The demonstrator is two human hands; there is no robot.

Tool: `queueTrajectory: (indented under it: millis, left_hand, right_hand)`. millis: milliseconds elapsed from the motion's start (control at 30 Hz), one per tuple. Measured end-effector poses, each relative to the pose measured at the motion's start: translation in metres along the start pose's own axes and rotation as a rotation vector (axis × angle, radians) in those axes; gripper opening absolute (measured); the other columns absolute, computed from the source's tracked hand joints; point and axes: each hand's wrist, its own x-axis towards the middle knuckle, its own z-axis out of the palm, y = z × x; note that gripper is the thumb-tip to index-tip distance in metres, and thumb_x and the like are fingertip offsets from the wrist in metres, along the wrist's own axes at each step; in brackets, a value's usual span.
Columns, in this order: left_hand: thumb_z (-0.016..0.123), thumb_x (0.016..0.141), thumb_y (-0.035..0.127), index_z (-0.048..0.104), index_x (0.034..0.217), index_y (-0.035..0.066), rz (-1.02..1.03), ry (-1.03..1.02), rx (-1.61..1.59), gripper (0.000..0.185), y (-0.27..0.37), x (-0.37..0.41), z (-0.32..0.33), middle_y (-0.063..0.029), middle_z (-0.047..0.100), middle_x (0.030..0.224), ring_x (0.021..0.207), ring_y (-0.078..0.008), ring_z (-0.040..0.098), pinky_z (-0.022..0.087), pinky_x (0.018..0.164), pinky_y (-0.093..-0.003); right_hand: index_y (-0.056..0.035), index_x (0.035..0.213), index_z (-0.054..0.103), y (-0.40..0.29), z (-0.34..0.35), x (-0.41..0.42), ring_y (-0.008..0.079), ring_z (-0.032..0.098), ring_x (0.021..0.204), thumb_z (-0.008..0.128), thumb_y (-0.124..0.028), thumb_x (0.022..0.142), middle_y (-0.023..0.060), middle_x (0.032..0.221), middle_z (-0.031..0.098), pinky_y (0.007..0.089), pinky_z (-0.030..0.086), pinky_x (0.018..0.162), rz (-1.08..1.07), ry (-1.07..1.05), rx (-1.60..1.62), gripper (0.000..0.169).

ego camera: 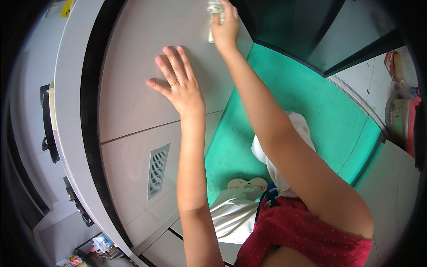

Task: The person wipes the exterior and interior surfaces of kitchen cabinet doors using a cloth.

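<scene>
My left hand (182,83), with a ring on one finger, lies spread on the pale glossy cabinet door (133,93) and holds nothing. Farther along the same panel, near the top of the view, my right hand (227,28) grips a crumpled grey-white cloth (216,10) against the surface. Part of the cloth runs out of the picture. A metal vent grille (158,172) is set in the neighbouring panel, beside my left forearm.
A white countertop edge (68,133) curves along the left, with black hob supports (50,126) beyond it. Green floor matting (277,76) lies under my feet. A dark glass door (290,30) stands at upper right, and a round container (398,116) at far right.
</scene>
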Motion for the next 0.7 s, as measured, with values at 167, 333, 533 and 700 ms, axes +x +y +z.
queueTrajectory:
  millis: [167, 333, 533, 700]
  left_hand:
    - [0.077, 0.062, 0.028, 0.029, 0.151, 0.020, -0.013, 0.032, -0.028, 0.101, 0.004, 0.005, -0.001, -0.0158, 0.017, 0.158, 0.146, -0.0398, 0.012, 0.010, 0.107, -0.0735]
    - [0.079, 0.063, 0.034, 0.025, 0.152, 0.022, -0.007, 0.015, 0.025, 0.105, 0.009, 0.010, -0.006, -0.0161, 0.016, 0.158, 0.146, -0.0394, 0.011, 0.011, 0.107, -0.0732]
    - [0.079, 0.063, 0.040, 0.024, 0.152, 0.023, -0.009, -0.006, 0.023, 0.107, 0.002, 0.006, 0.000, -0.0150, 0.014, 0.159, 0.146, -0.0389, 0.010, 0.011, 0.108, -0.0714]
    - [0.080, 0.060, 0.043, 0.024, 0.152, 0.024, 0.002, -0.020, 0.014, 0.110, 0.002, 0.006, -0.004, -0.0149, 0.015, 0.159, 0.146, -0.0374, 0.011, 0.011, 0.108, -0.0707]
  right_hand:
    - [-0.0137, 0.126, 0.055, 0.122, -0.011, -0.009, 0.0345, 0.054, 0.116, 0.060, -0.008, 0.081, 0.0143, 0.125, 0.055, 0.0422, 0.044, 0.097, 0.622, 0.004, -0.001, 0.046]
    - [-0.0142, 0.129, 0.053, 0.142, -0.013, -0.012, 0.0350, 0.052, 0.120, 0.060, -0.009, 0.078, 0.0148, 0.130, 0.052, 0.0420, 0.042, 0.101, 0.893, 0.019, 0.055, 0.051]
    - [-0.0153, 0.124, 0.056, -0.021, 0.007, 0.028, 0.0319, 0.060, 0.105, 0.059, -0.008, 0.082, 0.0148, 0.117, 0.059, 0.0396, 0.049, 0.088, -0.080, -0.033, -0.010, 0.043]
    - [-0.0115, 0.126, 0.054, -0.083, -0.008, 0.034, 0.0396, 0.052, 0.116, 0.052, 0.004, 0.077, 0.0191, 0.125, 0.054, 0.0439, 0.040, 0.101, -0.321, -0.158, 0.177, 0.052]
